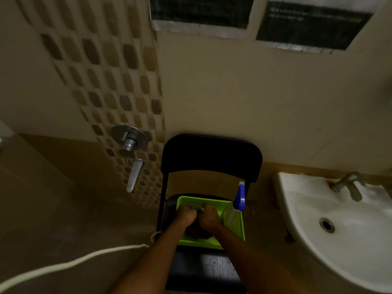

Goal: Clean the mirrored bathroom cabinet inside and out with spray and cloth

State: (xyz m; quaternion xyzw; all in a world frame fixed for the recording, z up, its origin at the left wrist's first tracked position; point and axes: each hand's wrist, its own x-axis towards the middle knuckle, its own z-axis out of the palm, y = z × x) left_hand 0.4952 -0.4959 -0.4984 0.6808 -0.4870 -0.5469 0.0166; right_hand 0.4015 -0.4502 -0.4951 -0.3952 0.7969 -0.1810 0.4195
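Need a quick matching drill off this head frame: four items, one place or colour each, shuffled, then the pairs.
Items:
1. spray bottle
2. basket
3. sink
4. chair

Descriptions:
A. white, to the right of the chair
B. black, holds the basket on its seat
C. bright green, both hands reach into it
D. blue trigger head, stands at the basket's right side

Pairs: 1-D, 2-C, 3-A, 4-B
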